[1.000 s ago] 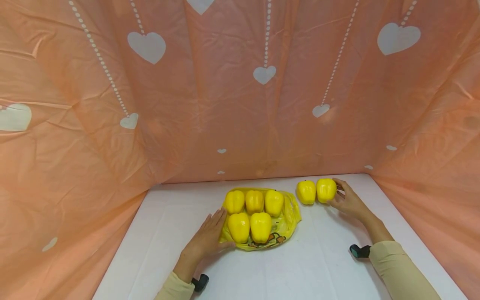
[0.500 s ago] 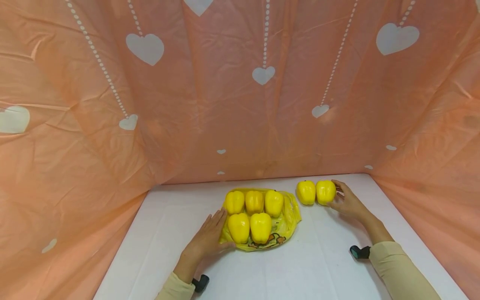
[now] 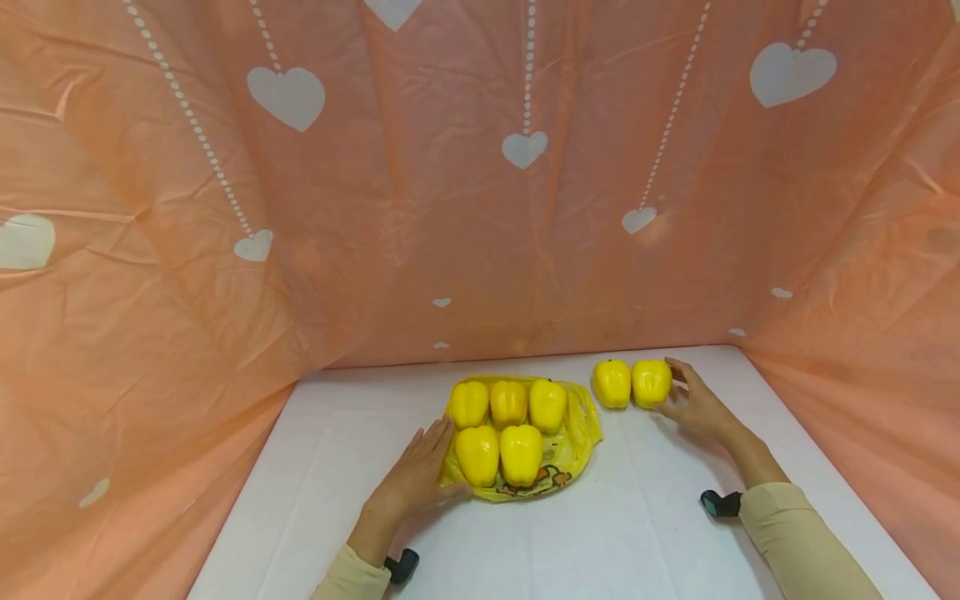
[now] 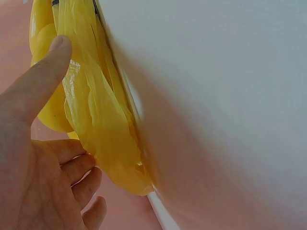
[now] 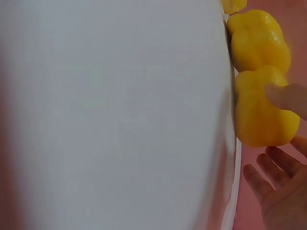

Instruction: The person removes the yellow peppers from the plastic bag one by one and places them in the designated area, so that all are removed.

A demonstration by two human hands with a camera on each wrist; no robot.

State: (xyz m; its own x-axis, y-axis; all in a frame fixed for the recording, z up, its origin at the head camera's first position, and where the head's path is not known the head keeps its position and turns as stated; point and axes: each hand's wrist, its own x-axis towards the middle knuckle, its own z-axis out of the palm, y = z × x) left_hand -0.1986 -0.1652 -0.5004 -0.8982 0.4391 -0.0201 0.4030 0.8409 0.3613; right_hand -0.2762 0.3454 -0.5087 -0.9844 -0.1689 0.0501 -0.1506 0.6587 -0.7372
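Note:
Several yellow bell peppers (image 3: 478, 457) stand in two rows on a crumpled yellow plastic bag (image 3: 577, 446). My left hand (image 3: 420, 467) lies along the bag's left side, fingers fairly straight. In the left wrist view, the thumb of the left hand (image 4: 29, 129) reaches over the bag (image 4: 100, 124). To the right of the bag, two more bell peppers stand side by side on the table. My right hand (image 3: 697, 406) holds the outer bell pepper (image 3: 651, 384) between thumb and forefinger. The right wrist view shows the thumb on this pepper (image 5: 264, 115), with the other fingers spread below.
The inner bell pepper (image 3: 612, 384) stands close beside the held one. A white cloth (image 3: 585, 542) covers the table. Orange sheeting (image 3: 480, 250) with white hearts encloses the back and sides. A black wrist camera (image 3: 720, 503) sits at the right cuff.
The outer pepper and my right hand have shifted very slightly, and the pepper sits a touch lower in the head view. My left hand and the peppers on the bag stay put.

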